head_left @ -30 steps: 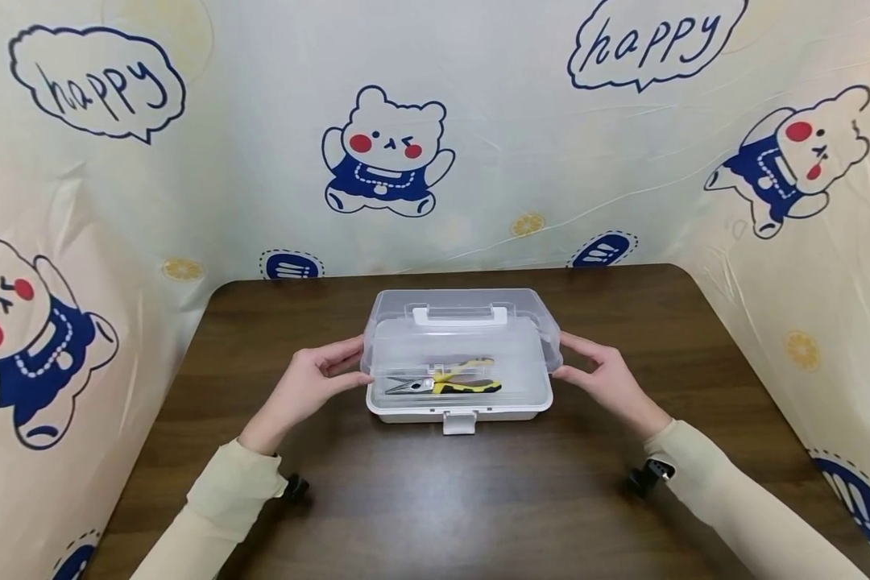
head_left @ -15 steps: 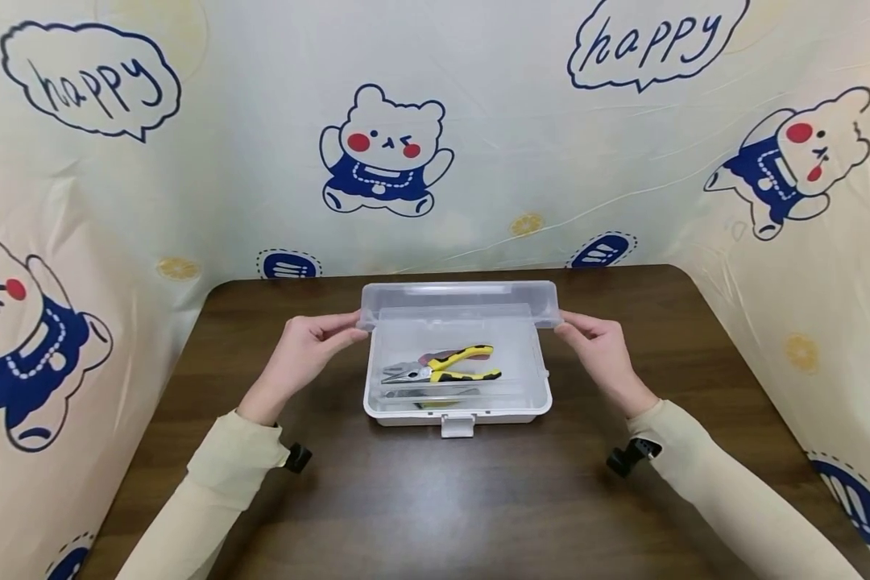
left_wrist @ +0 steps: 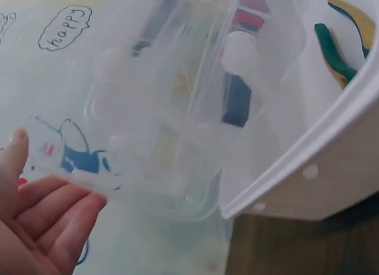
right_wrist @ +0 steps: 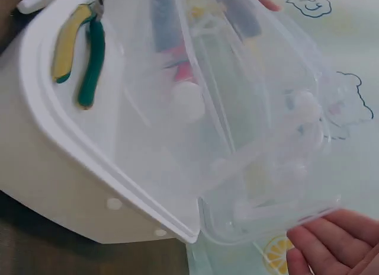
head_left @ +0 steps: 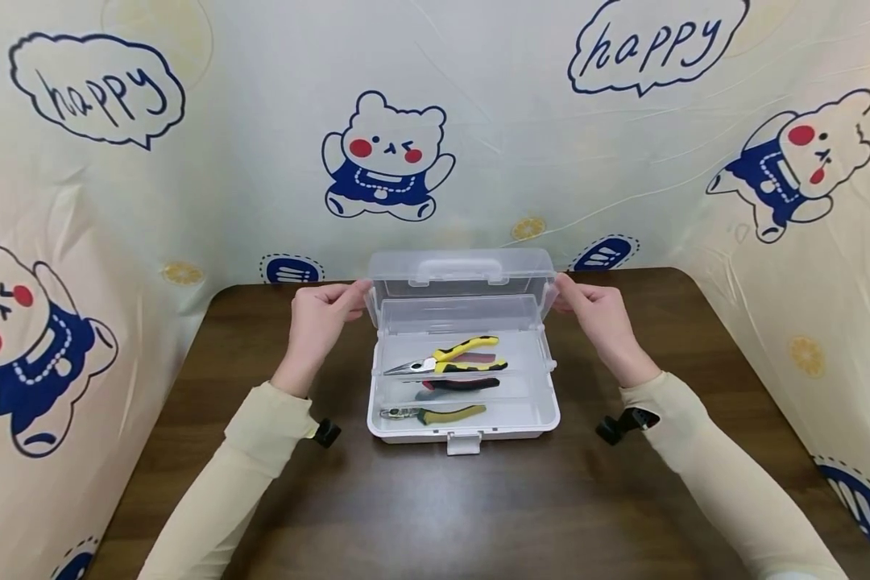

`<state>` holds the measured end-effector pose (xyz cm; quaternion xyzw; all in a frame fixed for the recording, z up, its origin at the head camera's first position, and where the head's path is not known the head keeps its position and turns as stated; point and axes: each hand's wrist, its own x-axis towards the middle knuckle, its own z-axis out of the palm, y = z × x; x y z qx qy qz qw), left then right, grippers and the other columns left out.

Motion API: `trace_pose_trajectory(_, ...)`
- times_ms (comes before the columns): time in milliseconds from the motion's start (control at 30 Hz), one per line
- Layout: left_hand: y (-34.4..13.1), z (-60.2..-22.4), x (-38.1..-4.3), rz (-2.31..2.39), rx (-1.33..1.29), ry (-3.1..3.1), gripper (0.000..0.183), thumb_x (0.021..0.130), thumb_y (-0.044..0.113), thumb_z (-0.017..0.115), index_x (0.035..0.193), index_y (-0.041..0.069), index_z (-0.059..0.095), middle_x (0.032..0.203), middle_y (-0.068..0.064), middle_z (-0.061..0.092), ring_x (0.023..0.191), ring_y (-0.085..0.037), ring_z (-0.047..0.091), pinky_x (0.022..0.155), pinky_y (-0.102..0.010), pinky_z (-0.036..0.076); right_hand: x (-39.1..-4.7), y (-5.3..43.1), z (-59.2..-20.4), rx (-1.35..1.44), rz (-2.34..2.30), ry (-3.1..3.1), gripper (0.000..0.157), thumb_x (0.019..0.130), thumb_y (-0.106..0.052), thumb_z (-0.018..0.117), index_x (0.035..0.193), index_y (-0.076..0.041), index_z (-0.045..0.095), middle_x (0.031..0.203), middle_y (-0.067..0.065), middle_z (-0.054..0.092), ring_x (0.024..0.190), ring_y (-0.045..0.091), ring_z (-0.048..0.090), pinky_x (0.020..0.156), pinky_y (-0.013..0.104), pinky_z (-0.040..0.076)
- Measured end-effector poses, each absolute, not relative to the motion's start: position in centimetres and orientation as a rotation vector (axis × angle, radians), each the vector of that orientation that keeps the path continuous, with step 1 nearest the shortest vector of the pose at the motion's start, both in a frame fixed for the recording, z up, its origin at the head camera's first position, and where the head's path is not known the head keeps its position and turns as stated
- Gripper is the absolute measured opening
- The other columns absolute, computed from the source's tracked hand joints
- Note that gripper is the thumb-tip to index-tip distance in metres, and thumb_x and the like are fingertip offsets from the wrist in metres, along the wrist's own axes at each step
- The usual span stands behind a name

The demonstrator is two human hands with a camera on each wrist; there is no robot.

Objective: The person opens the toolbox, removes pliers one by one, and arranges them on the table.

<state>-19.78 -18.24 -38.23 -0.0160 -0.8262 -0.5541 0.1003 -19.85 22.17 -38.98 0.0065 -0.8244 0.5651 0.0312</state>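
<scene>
A white toolbox [head_left: 464, 435] stands on the table, its clear lid [head_left: 464, 264] tipped up at the back. My left hand [head_left: 322, 318] holds the lid's left end between thumb and fingers. At the right end, my right hand [head_left: 603, 322] pinches the lid the same way. Clear stepped trays [head_left: 457, 312] are spread out under the lid. Long-nose pliers [head_left: 471, 354] with yellow-and-black handles lie in an upper tray. Below them is a tool with dark red-and-black handles [head_left: 471, 384]. Green-and-yellow pliers [head_left: 453, 415] rest in the bottom of the box.
The box sits toward the back of a dark wooden table [head_left: 435, 515], its front latch [head_left: 464, 443] hanging down. A patterned cloth [head_left: 493, 145] with bears surrounds the table at the back and sides. Black wrist cameras [head_left: 328, 432] are strapped at both sleeves.
Both hands have moved up and back with the lid, swinging it from over the box to raised behind. The trays have spread out, showing the red-and-black tool and the green-and-yellow pliers.
</scene>
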Motion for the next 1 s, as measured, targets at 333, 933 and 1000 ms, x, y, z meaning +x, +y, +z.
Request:
trace_pose_trajectory(333,-18.4,-41.2,-21.7,-1.978,-0.158,-2.345,0.046,0.108,0.034,0.059,0.136,-0.002,0.066,0.131,-0.023,0.068,0.113,-0.025,0.072,0.092,-0.039,0.058,-21.3,23.0,-41.1,0.271,1.877,-2.523,0.077,0.111,-0.057,0.025,0.148,0.004,0.053,0.147,0.022,0.057,0.131,0.037,0.060,0.111,0.048,0.046)
trace_pose_trajectory(933,-18.4,-45.9,-22.7,-2.086,-0.255,-2.357,0.046,0.107,0.002,0.054,0.153,0.002,0.049,0.148,-0.021,0.056,0.114,-0.007,0.067,0.088,-0.024,0.058,-23.9,23.5,-44.7,0.488,2.118,-2.590,0.074,0.111,-0.058,0.017,0.167,-0.010,0.019,0.170,0.012,0.026,0.152,0.033,0.036,0.116,0.049,0.039)
trace_pose_trajectory(1000,-18.4,-46.2,-22.9,-2.084,-0.240,-2.369,0.048,0.106,0.000,0.054,0.153,0.002,0.049,0.148,-0.021,0.056,0.115,-0.008,0.066,0.088,-0.023,0.057,-24.0,23.4,-45.0,0.489,2.130,-2.590,0.073,0.111,-0.057,0.016,0.167,-0.010,0.017,0.171,0.013,0.025,0.153,0.034,0.034,0.116,0.051,0.038)
